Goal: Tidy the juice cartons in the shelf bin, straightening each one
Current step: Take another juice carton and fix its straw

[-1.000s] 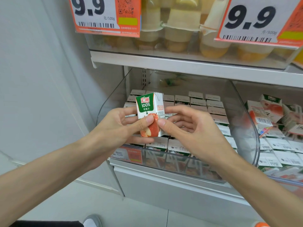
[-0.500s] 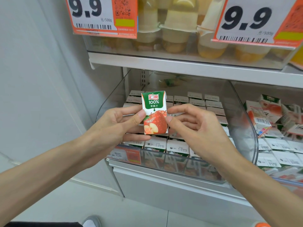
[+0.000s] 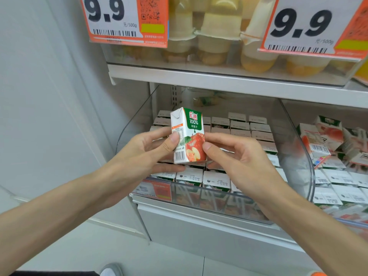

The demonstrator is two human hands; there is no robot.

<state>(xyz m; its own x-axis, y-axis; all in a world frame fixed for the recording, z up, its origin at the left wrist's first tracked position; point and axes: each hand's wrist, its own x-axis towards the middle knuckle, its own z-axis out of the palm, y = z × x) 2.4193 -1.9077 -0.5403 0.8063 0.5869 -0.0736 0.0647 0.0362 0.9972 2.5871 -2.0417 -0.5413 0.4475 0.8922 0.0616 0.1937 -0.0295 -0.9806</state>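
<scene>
Holding one carton [image 3: 188, 136] upright above the bin [image 3: 139, 120], the left hand [image 3: 143, 154] and right hand [image 3: 239, 156] pinch its sides between thumbs and fingers. It is glossy paperboard with crisp edges. Rows [image 3: 241, 124] in the clear, curved plastic bin look mostly straight, so this carton likely needs reseating.

Lower shelf [image 3: 199, 226] carried a clear bin [image 3: 137, 124] — juice cartons [image 3: 241, 126] upright in rows inside. Neighbouring bin [image 3: 352, 220] on its right — loose cartons [image 3: 328, 132] tilted on top. Upper shelf [image 3: 219, 80] held fruit cups [image 3: 215, 46].
</scene>
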